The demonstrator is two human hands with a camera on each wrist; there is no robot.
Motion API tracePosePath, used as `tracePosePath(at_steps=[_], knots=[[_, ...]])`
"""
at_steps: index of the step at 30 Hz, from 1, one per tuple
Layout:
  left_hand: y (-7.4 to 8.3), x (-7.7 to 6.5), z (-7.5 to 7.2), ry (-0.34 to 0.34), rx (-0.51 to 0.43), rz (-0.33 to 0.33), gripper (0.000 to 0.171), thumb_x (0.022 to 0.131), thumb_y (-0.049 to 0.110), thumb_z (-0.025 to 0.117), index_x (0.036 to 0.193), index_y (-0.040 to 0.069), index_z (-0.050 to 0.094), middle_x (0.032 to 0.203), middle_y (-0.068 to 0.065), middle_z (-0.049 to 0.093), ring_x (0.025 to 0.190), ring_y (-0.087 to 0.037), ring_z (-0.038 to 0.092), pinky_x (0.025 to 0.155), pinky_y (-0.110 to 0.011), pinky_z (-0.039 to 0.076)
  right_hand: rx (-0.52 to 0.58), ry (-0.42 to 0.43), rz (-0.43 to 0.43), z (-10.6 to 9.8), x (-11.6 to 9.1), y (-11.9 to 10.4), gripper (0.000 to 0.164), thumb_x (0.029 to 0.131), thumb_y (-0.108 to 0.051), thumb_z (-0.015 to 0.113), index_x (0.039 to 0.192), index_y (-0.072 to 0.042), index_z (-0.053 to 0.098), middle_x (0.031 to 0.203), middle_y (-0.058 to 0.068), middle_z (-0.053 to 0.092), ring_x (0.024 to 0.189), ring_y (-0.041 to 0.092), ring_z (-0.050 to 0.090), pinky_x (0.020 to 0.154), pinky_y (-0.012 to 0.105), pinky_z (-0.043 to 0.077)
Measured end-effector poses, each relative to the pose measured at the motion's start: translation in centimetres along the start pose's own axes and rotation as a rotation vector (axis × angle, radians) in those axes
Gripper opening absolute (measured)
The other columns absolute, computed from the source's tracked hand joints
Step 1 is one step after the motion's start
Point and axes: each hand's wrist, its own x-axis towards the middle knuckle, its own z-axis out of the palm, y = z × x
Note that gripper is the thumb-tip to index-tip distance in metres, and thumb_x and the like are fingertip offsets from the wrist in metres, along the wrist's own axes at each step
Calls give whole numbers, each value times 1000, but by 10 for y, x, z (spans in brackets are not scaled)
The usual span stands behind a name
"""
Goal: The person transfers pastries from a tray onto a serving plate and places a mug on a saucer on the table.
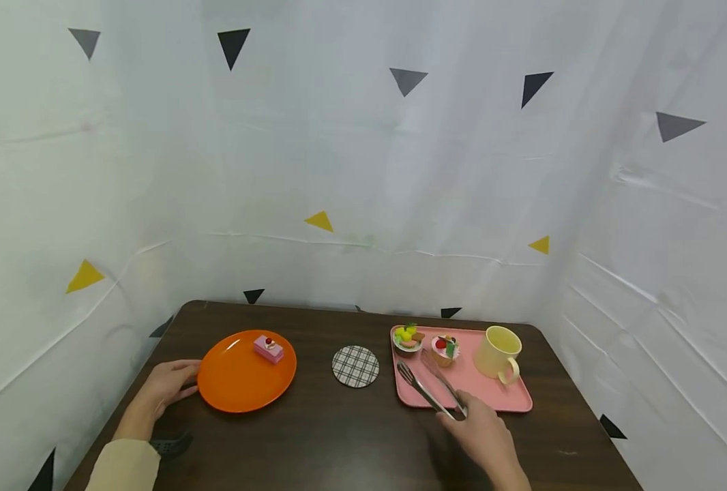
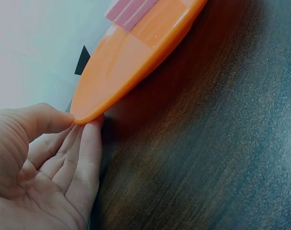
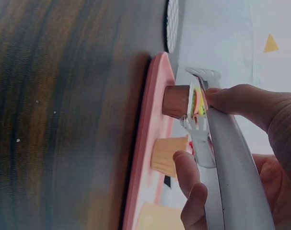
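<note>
My left hand (image 1: 166, 385) pinches the near-left rim of an orange plate (image 1: 234, 382), thumb on top and fingers beneath in the left wrist view. A slice of pink toy cake (image 1: 268, 349) sits on the plate. In my right hand (image 1: 481, 429) are metal tongs (image 3: 231, 167), gripped between thumb and fingers. Their tips are spread over the left part of a pink tray (image 1: 513, 404), with nothing between them. The tray bears a brown-cupped toy cupcake (image 3: 176, 100) topped with yellow, a tan-cupped one (image 3: 163, 155) with a red topping, and a pale yellow mug (image 1: 492, 351).
A round checked coaster (image 1: 355, 366) lies between plate and tray on the dark wooden table (image 1: 314, 443). White curtains (image 1: 363, 170) with triangles hang behind and at both sides. Something dark (image 1: 172, 447) lies beside the left sleeve (image 1: 124, 465).
</note>
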Motion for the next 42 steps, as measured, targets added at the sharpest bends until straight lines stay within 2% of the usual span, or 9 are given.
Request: tracePosePath(at_steps=[7, 12, 19, 23, 28, 36, 42], knots=[[-1, -1, -1, -3, 4, -4, 61, 115, 33, 54, 155, -11, 46, 161, -36, 45, 142, -46, 55, 104, -40, 62, 0, -19, 38, 4, 10, 2, 57, 91, -45, 83, 134, -10, 70, 96, 0, 70, 83, 23, 60, 64, 43, 48], [-1, -3, -3, 1, 4, -8, 61, 115, 34, 53, 156, -11, 45, 161, -36, 44, 143, -46, 53, 105, -40, 62, 10, -1, 14, 4, 17, 0, 64, 92, -44, 82, 140, -4, 67, 105, 6, 75, 90, 23, 66, 70, 49, 55], [0, -6, -2, -15, -12, 13, 60, 116, 32, 51, 156, -13, 44, 161, -35, 44, 142, -45, 55, 105, -42, 63, 9, 33, 5, 4, 23, -4, 61, 92, -43, 81, 137, -4, 68, 122, 15, 76, 101, 31, 71, 77, 56, 58], [-1, -6, -1, -8, -11, 13, 60, 115, 32, 53, 155, -12, 47, 160, -35, 46, 140, -44, 58, 104, -43, 63, 0, 46, 7, 5, 27, -6, 60, 92, -44, 81, 136, -5, 69, 115, 11, 78, 99, 30, 72, 73, 53, 57], [-2, -2, -1, -2, -10, 15, 59, 115, 32, 53, 155, -11, 47, 161, -35, 46, 138, -40, 60, 100, -38, 65, 4, 47, 1, 5, 33, -9, 59, 93, -46, 81, 135, -6, 70, 107, 7, 77, 94, 28, 72, 70, 49, 56], [0, -1, -1, -2, -4, 1, 60, 116, 34, 51, 156, -9, 46, 162, -34, 45, 145, -45, 53, 102, -37, 64, -8, 3, 48, 3, 42, -16, 62, 95, -46, 79, 137, -4, 67, 106, 10, 76, 89, 27, 69, 72, 49, 56], [0, -2, -2, -4, 4, 2, 60, 116, 35, 50, 157, -9, 45, 162, -34, 45, 145, -45, 53, 102, -37, 63, -10, 3, 63, 8, 48, -17, 53, 93, -47, 79, 124, -5, 71, 103, 11, 76, 90, 29, 69, 73, 50, 56]])
